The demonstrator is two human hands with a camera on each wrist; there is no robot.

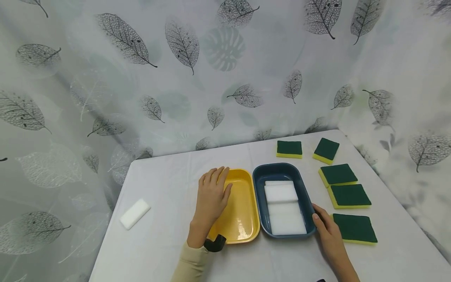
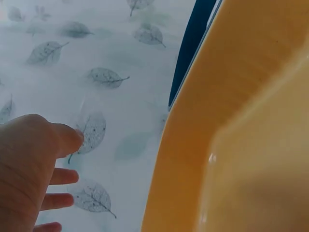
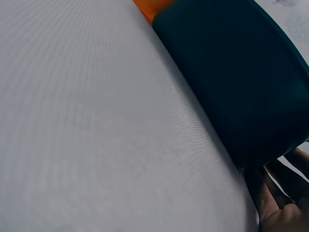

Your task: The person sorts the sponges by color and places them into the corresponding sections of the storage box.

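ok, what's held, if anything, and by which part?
Left hand holds nothing. Right hand touches the blue tray at its right side; whether it grips can't be told.

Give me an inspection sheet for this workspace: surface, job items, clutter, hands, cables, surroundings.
Surface: table under a white cover.
Yellow tray: beside the blue tray, on its left.
White pads: several in the blue tray, overlapping; exact count unclear.
Loose pad: on the table, far left.
Sponges: five, green over yellow, right of the blue tray.
Clutter: nothing seen.
Left hand: over the yellow tray's left side, fingers extended; contact unclear.
Right hand: touches the blue tray's right side; grip unclear.
Cables: nothing seen.
Surroundings: leaf-print curtain behind the table.
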